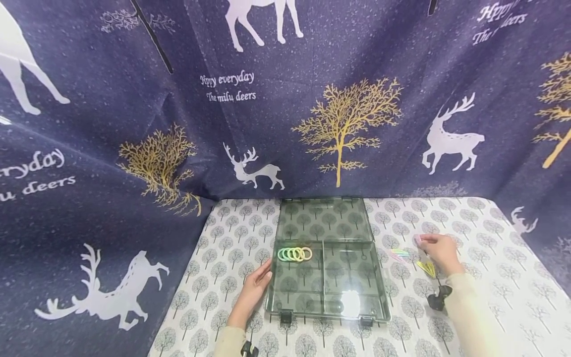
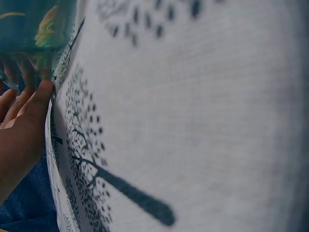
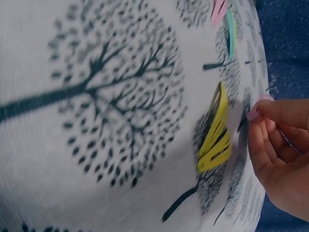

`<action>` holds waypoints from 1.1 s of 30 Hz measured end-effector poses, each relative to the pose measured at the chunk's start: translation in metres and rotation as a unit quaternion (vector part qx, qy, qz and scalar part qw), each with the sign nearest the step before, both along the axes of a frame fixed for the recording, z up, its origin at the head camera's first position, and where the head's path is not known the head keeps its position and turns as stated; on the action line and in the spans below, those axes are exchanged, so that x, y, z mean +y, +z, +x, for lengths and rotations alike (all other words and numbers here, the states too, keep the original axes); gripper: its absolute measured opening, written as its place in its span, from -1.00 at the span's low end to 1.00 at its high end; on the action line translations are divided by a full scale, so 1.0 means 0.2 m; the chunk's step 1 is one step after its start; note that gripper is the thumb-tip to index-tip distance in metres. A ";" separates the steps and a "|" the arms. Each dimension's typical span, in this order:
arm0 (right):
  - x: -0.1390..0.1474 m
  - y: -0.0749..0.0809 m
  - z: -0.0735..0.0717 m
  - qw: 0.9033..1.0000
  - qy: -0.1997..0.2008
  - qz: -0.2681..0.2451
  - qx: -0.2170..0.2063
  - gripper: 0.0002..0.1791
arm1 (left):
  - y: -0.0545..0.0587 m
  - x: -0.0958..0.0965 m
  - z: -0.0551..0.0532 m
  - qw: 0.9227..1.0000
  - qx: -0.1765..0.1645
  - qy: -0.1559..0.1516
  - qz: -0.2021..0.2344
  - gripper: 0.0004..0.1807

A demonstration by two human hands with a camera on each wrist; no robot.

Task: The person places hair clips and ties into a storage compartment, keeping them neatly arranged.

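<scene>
"Several overlapping rings [image 1: 295,255] are lying in the left compartment of the see-through box [image 1: 299,293], and its lid [image 1: 322,218] is lying folded back."

"What are the hands doing?"

"The left hand [image 1: 255,284] is touching the box's left side with extended fingers. The right hand [image 1: 439,252] is pinching a pink piece [image 3: 254,113] right of the box, near yellow strips [image 3: 215,145] and pastel strips [image 1: 399,253]."

"Anything hard to make out?"

"Fingertips are partly covering the pink piece, so I'm not making out its full shape. Glare is whitening part of the right compartment, and the left wrist view is cutting off the box."
</scene>
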State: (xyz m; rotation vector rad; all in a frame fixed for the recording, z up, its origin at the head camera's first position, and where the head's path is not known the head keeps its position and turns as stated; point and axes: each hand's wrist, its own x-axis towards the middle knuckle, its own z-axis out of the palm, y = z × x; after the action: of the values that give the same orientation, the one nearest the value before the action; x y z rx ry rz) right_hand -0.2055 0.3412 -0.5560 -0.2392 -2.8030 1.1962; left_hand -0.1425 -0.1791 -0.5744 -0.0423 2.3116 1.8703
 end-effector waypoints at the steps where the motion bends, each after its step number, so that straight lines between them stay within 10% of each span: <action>1: -0.01 0.00 0.00 1.000 -0.002 -0.004 -0.001 -0.66 | 0.00 0.00 0.00 1.000 0.001 -0.002 0.001 -0.47; 33: -0.53 0.34 -0.09 0.964 0.073 -0.254 -0.012 -0.53 | 0.00 -0.01 0.00 1.000 0.004 0.001 0.009 -0.47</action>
State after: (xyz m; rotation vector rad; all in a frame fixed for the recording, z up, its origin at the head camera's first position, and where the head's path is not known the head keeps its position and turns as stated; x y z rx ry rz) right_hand -0.2244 0.2353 -0.4878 -0.0765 -2.5122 1.9463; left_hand -0.1420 -0.1803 -0.5747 -0.0359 2.3008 1.8955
